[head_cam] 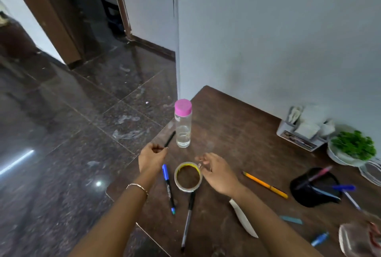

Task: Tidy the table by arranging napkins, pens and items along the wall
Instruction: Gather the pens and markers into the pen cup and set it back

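Now the left grip [151,159] pinches the near end of a black pen [170,139] at the table's [237,133] left edge. The pen's shaft slants away and to the right, toward the bottle [183,127] just beside it. The wall [268,50] runs along the far edge beyond the bottle, so the pen probably has to travel away and right. The right grip [216,171], fingers loosely spread and holding nothing, hovers by the tape [188,176], on the side nearer the wall.

No legible text; white lettering on blue marker [169,189] barrel (too blurred to read).
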A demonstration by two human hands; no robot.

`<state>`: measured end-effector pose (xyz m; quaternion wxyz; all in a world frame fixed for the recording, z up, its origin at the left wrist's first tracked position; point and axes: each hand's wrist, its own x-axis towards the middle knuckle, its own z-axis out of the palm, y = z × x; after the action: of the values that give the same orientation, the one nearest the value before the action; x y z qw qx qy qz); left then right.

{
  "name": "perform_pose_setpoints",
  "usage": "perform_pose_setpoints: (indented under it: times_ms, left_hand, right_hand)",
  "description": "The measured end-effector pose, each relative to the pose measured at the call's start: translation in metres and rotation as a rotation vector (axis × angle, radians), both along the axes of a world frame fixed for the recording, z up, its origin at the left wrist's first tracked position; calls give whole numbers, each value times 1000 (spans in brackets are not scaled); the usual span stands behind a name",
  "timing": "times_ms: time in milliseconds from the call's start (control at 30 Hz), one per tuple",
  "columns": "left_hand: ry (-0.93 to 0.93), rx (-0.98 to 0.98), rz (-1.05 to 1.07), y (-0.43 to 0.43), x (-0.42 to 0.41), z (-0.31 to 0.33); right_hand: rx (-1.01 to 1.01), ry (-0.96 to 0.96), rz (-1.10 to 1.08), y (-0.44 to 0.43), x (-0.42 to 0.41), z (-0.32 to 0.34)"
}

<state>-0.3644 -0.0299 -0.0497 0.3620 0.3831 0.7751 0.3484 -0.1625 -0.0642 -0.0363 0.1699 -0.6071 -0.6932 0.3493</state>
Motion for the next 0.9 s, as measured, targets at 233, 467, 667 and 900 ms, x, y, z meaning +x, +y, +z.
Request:
perform_pose_setpoints:
  times_ms: [233,467,667,900]
  left_hand:
    - [348,-42,-250,37,-27,-33]
    - [465,-163,-401,56,-31,-41]
    - [312,-189,-327,49,-46,-34]
    - [-371,-136,-94,-12,-67,-22]
  right_hand:
    - [-19,-68,64,-5,-20,-17]
    - [-19,-22,26,-6,-30,-24]
    - [105,-124,63,-1,-51,-28]
    - [383,-541,270,-4,-88,-38]
